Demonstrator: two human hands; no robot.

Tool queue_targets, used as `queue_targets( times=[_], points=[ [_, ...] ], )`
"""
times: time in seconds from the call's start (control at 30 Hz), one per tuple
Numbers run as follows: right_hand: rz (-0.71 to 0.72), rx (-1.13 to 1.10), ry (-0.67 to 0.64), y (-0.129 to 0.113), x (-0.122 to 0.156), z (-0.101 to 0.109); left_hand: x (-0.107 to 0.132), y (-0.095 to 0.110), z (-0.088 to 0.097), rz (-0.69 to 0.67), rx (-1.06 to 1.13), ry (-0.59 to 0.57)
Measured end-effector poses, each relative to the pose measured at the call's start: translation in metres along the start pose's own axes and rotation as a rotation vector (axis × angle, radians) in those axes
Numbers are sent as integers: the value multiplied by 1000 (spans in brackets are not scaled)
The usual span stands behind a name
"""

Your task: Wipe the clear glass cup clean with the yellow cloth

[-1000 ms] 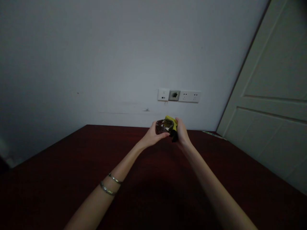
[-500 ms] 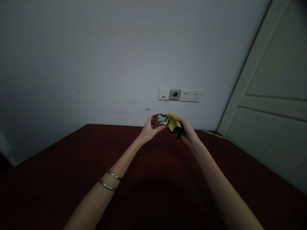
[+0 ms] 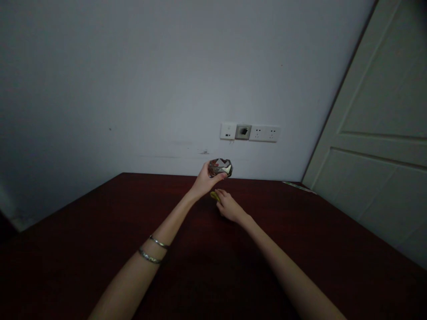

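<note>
Between fingers of our left hand, we grip a faceted glass piece. Right hand: we pinch yellow cloth at fingertips.

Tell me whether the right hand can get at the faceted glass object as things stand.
Probably yes: the right hand is just below the faceted glass object in view, with nothing visible between them. But the left hand grips that object, and the right hand has a yellow cloth at its fingertips.
</note>
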State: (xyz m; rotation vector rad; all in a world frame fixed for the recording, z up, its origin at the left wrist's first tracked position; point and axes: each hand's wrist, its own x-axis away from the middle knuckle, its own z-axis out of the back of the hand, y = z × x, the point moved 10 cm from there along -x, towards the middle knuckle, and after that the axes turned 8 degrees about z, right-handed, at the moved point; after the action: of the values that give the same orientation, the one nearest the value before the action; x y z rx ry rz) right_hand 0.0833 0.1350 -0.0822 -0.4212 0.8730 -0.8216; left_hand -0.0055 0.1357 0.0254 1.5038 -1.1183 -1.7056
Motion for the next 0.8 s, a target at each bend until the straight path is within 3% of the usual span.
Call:
queue_targets(
  times=[0.1, 0.17, 0.27, 0.5, 0.6, 0.8],
  points=[
    [-3, 14, -103, -1, 4, -21, 0, -5, -2, 16, 2, -20],
    [-26, -4, -134, 0, 4, -22, 0, -5, -4, 16, 0, -36],
    [-56, -73, -115, 3, -2, 2, 2, -3, -9, 3, -4, -86],
    [-29, -354, -41, -12, -7, 100, 7, -2, -24, 31, 34, -224],
    [-58, -535, -57, -26, -6, 109, 12, -1, -32, 46, 40, -286],
    [-11, -458, -54, -51, -12, 101, 17, 1, -39, 30, 37, -330]
  ],
)
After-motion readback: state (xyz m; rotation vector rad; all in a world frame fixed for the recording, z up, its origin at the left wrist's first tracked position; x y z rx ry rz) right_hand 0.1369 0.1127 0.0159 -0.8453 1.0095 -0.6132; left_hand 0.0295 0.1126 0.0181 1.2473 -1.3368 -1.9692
